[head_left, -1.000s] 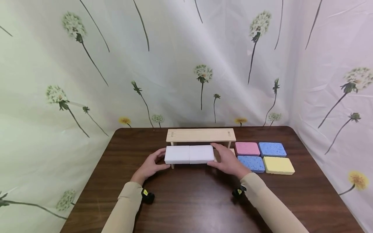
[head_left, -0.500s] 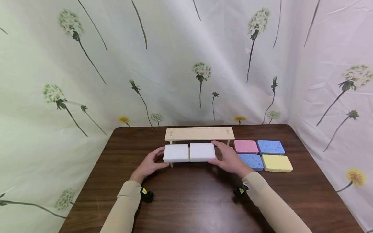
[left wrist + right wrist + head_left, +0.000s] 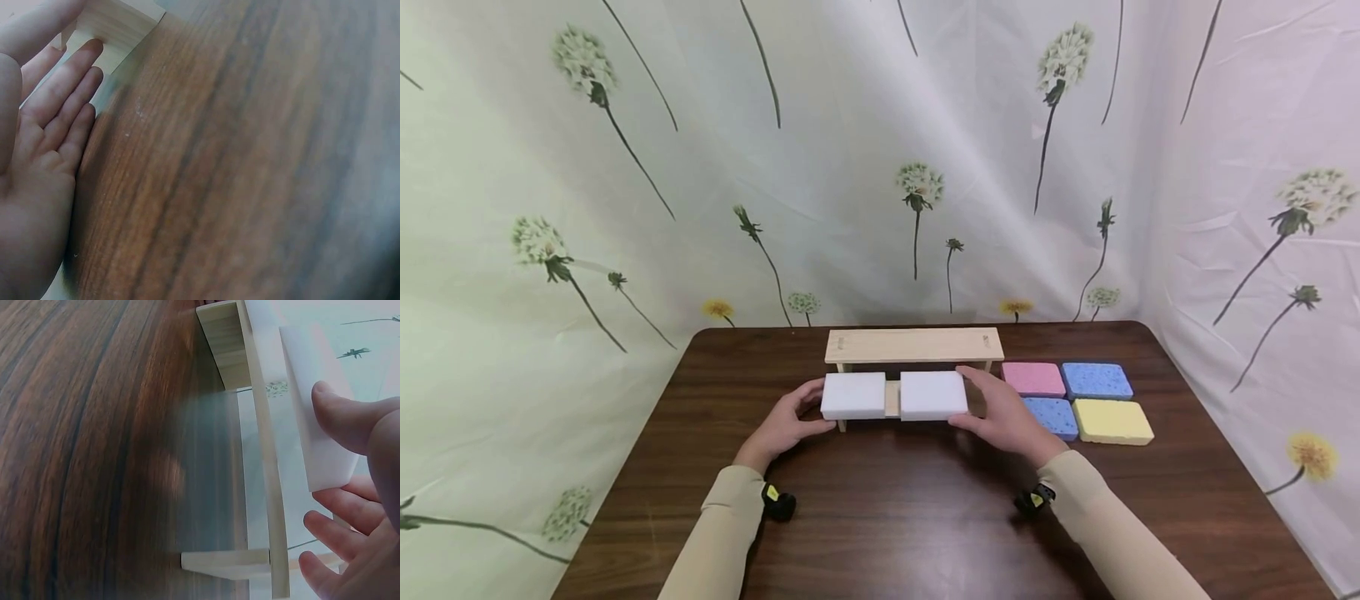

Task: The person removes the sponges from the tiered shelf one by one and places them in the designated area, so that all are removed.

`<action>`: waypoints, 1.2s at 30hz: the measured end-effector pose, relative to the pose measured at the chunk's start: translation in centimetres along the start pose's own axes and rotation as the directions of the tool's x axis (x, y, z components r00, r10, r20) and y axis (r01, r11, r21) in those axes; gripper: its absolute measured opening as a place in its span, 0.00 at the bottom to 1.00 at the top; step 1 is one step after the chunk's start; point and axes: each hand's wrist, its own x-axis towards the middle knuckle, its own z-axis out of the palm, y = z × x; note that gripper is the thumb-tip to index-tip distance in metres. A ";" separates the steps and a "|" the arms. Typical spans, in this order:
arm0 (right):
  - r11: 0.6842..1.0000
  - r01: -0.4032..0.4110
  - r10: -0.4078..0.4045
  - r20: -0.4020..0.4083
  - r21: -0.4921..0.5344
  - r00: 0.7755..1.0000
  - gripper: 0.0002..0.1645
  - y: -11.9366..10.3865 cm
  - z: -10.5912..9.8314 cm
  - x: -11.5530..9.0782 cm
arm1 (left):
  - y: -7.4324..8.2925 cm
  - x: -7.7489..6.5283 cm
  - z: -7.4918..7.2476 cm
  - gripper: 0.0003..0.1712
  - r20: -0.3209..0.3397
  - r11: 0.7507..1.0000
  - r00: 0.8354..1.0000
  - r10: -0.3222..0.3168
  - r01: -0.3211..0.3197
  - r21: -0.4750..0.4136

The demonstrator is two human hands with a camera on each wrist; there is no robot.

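Two white sponge-like blocks sit side by side at the front tier (image 3: 892, 400) of a pale wooden stand. My left hand (image 3: 781, 431) holds the left white block (image 3: 853, 394) at its outer end, thumb in front and fingers behind. In the left wrist view that hand (image 3: 37, 162) shows its palm, its lower fingers stretched out beside the stand. At the outer end of the right white block (image 3: 933, 395), my right hand (image 3: 1003, 417) pinches it. The right wrist view shows this block (image 3: 309, 419) close over the board (image 3: 265, 450), between thumb and fingers.
The stand's higher tier (image 3: 914, 345) runs behind the blocks. Right of the stand lie a pink sponge (image 3: 1033, 379), a blue sponge (image 3: 1097, 381), a second blue sponge (image 3: 1054, 418) partly behind my right hand, and a yellow sponge (image 3: 1112, 422). A flower-printed cloth (image 3: 850, 167) hangs behind the brown table (image 3: 880, 517).
The two white blocks were touching. My right hand has slid the right one to the right, widening a gap that bares the wood between them. The left hand and block have stayed put.
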 end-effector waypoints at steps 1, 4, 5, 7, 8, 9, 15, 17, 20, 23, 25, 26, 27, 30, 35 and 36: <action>1.000 -0.001 0.001 -0.001 0.009 1.000 0.51 0.0 -0.1 -0.1 | 0.0 0.0 0.0 0.44 0.001 1.000 1.000 -0.001 0.001 -0.001; 1.000 0.010 -0.010 -0.015 0.028 1.000 0.51 0.2 -0.4 -0.5 | 0.1 0.0 0.0 0.44 0.001 1.000 1.000 0.000 0.000 -0.006; 0.999 0.012 -0.012 -0.019 0.029 1.000 0.51 0.2 -0.5 -0.6 | 0.0 0.0 0.0 0.44 0.000 1.000 1.000 0.001 -0.001 -0.007; 0.999 0.006 -0.005 -0.019 0.040 1.000 0.51 0.2 -0.7 -0.7 | -0.1 0.0 -0.1 0.44 -0.001 1.000 1.000 0.003 -0.003 -0.009; 0.999 0.007 -0.006 -0.018 0.041 1.000 0.51 0.2 -0.8 -0.8 | -0.1 0.0 -0.1 0.44 -0.002 1.000 1.000 0.008 -0.008 -0.006; 0.999 0.004 -0.003 -0.015 0.046 1.000 0.51 0.2 -0.9 -0.8 | -0.1 0.0 -0.1 0.44 -0.003 1.000 1.000 0.010 -0.010 -0.005; 0.999 0.004 -0.004 -0.002 0.045 1.000 0.51 0.3 -1.1 -1.3 | -0.2 -0.1 -0.2 0.44 -0.004 1.000 1.000 0.012 -0.012 0.004; 0.999 0.001 -0.001 -0.001 0.044 1.000 0.51 0.5 -1.1 -1.5 | -0.1 -0.1 -0.2 0.45 -0.001 1.000 1.000 0.010 -0.010 0.007; 0.999 0.002 -0.002 -0.009 0.051 1.000 0.51 0.7 -1.1 -1.9 | 0.1 -0.2 -0.1 0.45 0.001 1.000 1.000 0.005 -0.005 -0.004; 0.999 0.007 -0.006 -0.024 0.045 1.000 0.50 0.9 -1.2 -2.3 | 0.1 -0.2 -0.1 0.45 0.001 1.000 1.000 0.010 -0.010 0.001; 0.999 0.005 -0.004 -0.028 0.035 1.000 0.50 1.1 -1.3 -2.6 | 0.1 -0.1 0.0 0.45 0.002 1.000 1.000 0.010 -0.010 0.004; 0.999 0.003 -0.002 -0.029 0.034 1.000 0.50 1.2 -1.3 -2.8 | 0.1 -0.1 0.0 0.45 0.002 1.000 1.000 0.011 -0.011 0.006; 1.000 0.000 0.001 -0.030 0.027 1.000 0.50 1.3 -1.4 -3.0 | 0.0 -0.1 0.0 0.45 0.002 1.000 1.000 0.011 -0.011 0.005; 1.000 -0.012 0.013 -0.025 0.019 1.000 0.50 1.6 -1.6 -3.5 | 0.0 -0.1 0.0 0.45 0.001 1.000 1.000 0.005 -0.005 0.002; 0.999 -0.037 0.037 -0.023 0.004 0.999 0.50 1.8 -2.2 -4.3 | 0.0 -0.2 0.0 0.45 -0.003 1.000 1.000 -0.001 0.001 0.000; 0.999 -0.043 0.043 -0.022 -0.001 0.999 0.50 1.8 -2.4 -4.4 | -0.1 -0.2 0.0 0.45 -0.003 1.000 1.000 0.001 -0.001 0.001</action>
